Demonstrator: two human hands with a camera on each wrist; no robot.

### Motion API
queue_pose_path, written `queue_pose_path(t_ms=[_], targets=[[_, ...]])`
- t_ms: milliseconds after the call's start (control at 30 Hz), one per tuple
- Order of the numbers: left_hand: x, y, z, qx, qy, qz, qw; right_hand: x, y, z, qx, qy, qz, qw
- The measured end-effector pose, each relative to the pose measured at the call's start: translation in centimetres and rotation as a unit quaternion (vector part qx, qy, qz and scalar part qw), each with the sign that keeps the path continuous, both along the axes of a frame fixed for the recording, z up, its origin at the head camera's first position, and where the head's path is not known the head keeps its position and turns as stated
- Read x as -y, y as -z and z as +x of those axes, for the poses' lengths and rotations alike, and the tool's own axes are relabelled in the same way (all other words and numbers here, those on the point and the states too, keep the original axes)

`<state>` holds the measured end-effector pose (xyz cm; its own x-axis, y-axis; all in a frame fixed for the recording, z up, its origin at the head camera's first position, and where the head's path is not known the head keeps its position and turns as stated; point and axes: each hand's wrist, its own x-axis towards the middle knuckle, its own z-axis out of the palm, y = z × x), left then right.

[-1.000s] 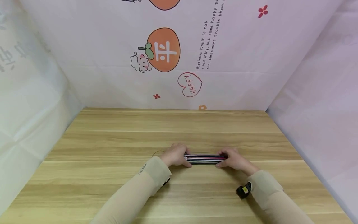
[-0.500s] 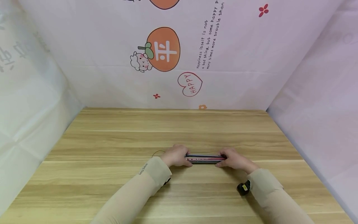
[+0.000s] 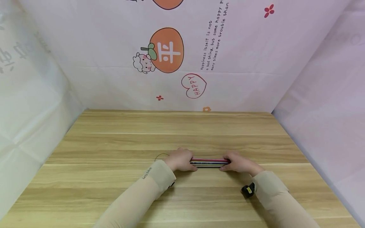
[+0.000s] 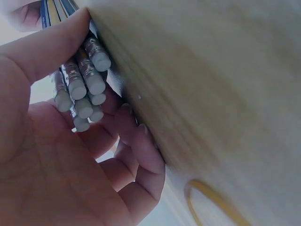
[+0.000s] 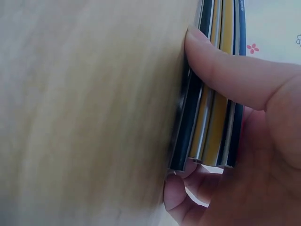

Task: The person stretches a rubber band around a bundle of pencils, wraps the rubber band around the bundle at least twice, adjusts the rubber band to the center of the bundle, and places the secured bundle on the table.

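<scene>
A bundle of pencils (image 3: 209, 162) lies crosswise on the wooden table between both hands. My left hand (image 3: 180, 159) holds its left end, thumb on the near side and fingers round the far side. White eraser tips (image 4: 83, 107) poke out under that thumb in the left wrist view, at uneven depths. My right hand (image 3: 239, 162) grips the other end. There, dark and yellow pencil shafts (image 5: 214, 125) run beneath the thumb, their flat ends fairly level. A thin yellow rubber band (image 4: 214, 194) lies on the table beside my left hand.
The wooden table (image 3: 182, 133) extends on every side of the hands. White printed cloth (image 3: 114, 85) hangs behind it and along both sides. A small black device (image 3: 248, 190) is strapped at the right wrist.
The pencils have turned and shifted between the hands, so different colours show on top; a red one now lies along the far side. My left hand has moved slightly right.
</scene>
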<state>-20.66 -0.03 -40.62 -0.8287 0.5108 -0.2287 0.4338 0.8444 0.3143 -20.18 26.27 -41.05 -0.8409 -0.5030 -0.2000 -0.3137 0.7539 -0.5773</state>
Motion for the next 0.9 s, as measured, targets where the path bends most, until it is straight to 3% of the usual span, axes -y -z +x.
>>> queue_pose_path(t_ms=[333,633,767,900], targets=[[0.2,0.1,0.0,0.032,-0.002,0.045,0.9985,-0.2,-0.3,0.2,0.013,-0.008,-0.018,0.9997],[0.4,-0.7,-0.1,0.046,-0.002,0.127,0.9908,-0.9,-1.2,0.1,0.087,0.036,-0.062,0.9936],[1.0,-1.1,-0.3,0.086,-0.004,0.185,0.9789,-1.3,-1.7,0.1,0.118,0.059,-0.115,0.9845],[1.7,-1.5,-0.3,0.145,-0.031,0.267,0.9521,-1.5,-2.3,0.1,0.132,0.090,-0.188,0.9692]])
